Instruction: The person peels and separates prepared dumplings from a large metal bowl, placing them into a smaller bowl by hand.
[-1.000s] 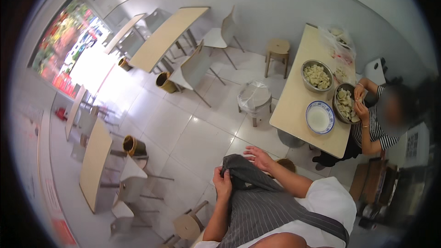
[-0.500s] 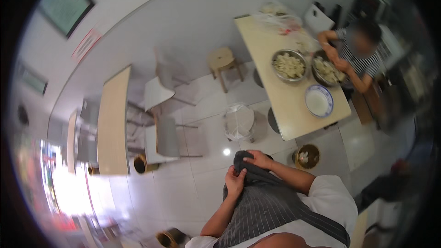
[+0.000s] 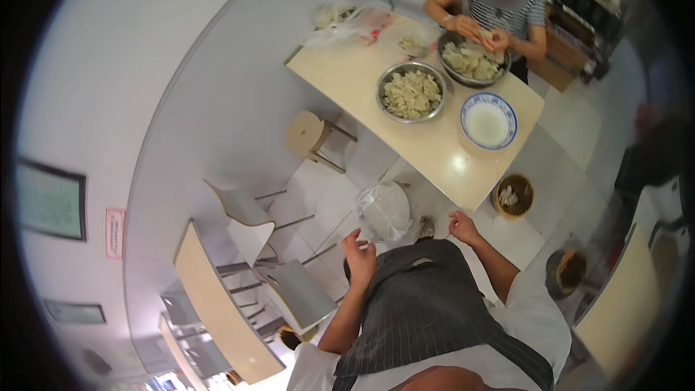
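My left hand (image 3: 359, 255) is off the apron, raised at its left edge, with fingers loosely bent and apart and nothing in them. On the other side my right hand (image 3: 462, 227) hovers near the table's front corner, empty, its fingers half curled but not closed. Between them the dark pinstriped apron (image 3: 427, 289) hangs down my front over a white shirt. Just beyond my hands stands a round stool (image 3: 384, 210) wrapped in clear plastic.
A pale table (image 3: 434, 152) holds two steel bowls (image 3: 411, 93) (image 3: 474, 59) of pale pieces and a blue-rimmed bowl (image 3: 489, 122) of whitish liquid. Across it, a person in stripes (image 3: 499, 7) works over one steel bowl. A bin (image 3: 512, 196), wooden stool (image 3: 308, 134) and chairs (image 3: 293, 293) stand around.
Both hands have let go of the bunched apron and moved apart; its cloth has dropped flat. My view has turned to the right, toward the table.
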{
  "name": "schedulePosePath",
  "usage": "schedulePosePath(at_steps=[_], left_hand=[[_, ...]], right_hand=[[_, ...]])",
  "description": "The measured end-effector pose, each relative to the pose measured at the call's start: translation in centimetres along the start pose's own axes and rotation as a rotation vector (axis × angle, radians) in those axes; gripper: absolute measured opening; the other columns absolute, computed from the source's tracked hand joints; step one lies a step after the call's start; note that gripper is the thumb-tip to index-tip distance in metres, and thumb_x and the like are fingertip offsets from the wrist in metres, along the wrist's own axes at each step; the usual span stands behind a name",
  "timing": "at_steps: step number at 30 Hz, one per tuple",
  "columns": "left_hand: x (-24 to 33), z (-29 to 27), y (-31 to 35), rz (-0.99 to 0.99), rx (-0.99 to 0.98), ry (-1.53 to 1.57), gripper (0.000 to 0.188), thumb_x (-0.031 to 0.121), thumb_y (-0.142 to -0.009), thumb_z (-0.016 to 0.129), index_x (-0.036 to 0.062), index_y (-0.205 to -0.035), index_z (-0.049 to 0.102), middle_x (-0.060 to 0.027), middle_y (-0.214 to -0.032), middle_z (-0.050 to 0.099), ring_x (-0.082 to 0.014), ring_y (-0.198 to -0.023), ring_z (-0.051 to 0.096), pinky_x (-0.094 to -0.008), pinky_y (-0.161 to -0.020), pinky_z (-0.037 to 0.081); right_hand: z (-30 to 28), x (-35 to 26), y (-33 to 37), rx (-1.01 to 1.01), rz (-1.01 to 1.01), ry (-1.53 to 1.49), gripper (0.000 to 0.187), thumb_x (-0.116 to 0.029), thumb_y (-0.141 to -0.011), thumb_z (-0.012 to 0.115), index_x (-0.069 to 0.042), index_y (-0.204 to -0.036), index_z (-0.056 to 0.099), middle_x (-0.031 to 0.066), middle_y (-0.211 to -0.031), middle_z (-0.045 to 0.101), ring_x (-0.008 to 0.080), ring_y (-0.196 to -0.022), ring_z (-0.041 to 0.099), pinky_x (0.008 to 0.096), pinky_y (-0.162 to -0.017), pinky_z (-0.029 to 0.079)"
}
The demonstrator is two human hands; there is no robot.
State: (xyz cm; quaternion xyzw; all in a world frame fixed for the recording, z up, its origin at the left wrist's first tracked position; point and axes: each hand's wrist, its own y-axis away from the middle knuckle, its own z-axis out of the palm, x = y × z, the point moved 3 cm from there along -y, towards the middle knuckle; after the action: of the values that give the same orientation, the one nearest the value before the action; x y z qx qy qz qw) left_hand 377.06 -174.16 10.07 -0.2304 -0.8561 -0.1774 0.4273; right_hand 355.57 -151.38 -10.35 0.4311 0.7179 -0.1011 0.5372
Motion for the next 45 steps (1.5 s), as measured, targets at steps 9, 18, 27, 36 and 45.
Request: schedulePosePath(at_steps=[9,18,27,36,45], left_hand=[[4.5,6.5,-11.3,0.364,-0.395,-0.177,0.055,-0.006,-0.074,0.06,-0.0016,-0.128,0.047,-0.0177,-0.119,0.044,-0.025,-0.093,0.056,-0.0311,-0.071,0.053],[4.7,13.2,-26.4,0.643,-0.923,-0.367,0.036,0.001,-0.082,0.065,0.0021,-0.117,0.057,-0.0138,-0.106,0.055,-0.0229,-0.088,0.062,-0.034,-0.076,0.053],[1.9,14.6,-36.6,0.619,-1.463,-0.655,0.025,0.007,-0.085,0.062,0.0018,-0.109,0.061,-0.0158,-0.102,0.064,-0.0296,-0.09,0.066,-0.0363,-0.08,0.054],[-7.3,11.0,-34.3,0.26,-1.342,-0.614,0.031,0.004,-0.083,0.064,0.003,-0.114,0.06,-0.0142,-0.102,0.064,-0.0261,-0.086,0.067,-0.0349,-0.078,0.053],[-7.7,19.3,-35.9,0.452,-1.379,-0.57,0.03,0.011,-0.087,0.061,0.0018,-0.115,0.059,-0.0199,-0.1,0.064,-0.0331,-0.092,0.065,-0.0406,-0.08,0.051]], right_hand=[[3.4,7.9,3.4,0.274,0.262,-0.099,0.03,-0.008,-0.083,0.06,-0.003,-0.112,0.06,0.0079,-0.077,0.067,0.0167,-0.065,0.066,0.0321,-0.06,0.054],[12.2,8.0,-3.6,0.38,0.569,-0.029,0.03,-0.02,-0.082,0.061,-0.006,-0.109,0.064,0.021,-0.102,0.068,0.0385,-0.099,0.065,0.0444,-0.086,0.052],[25.1,2.0,-19.3,0.126,0.8,-0.114,0.054,-0.025,-0.08,0.056,0.001,-0.127,0.057,0.0236,-0.129,0.057,0.0385,-0.12,0.054,0.0468,-0.102,0.044],[28.1,3.0,-21.9,-0.091,0.721,0.139,0.056,-0.02,-0.079,0.058,-0.005,-0.133,0.055,0.0216,-0.138,0.052,0.0383,-0.129,0.048,0.0471,-0.106,0.04],[23.3,5.8,-25.5,-0.177,0.681,0.131,0.06,-0.031,-0.076,0.068,-0.016,-0.132,0.058,0.0149,-0.141,0.05,0.0341,-0.132,0.046,0.044,-0.108,0.038]])
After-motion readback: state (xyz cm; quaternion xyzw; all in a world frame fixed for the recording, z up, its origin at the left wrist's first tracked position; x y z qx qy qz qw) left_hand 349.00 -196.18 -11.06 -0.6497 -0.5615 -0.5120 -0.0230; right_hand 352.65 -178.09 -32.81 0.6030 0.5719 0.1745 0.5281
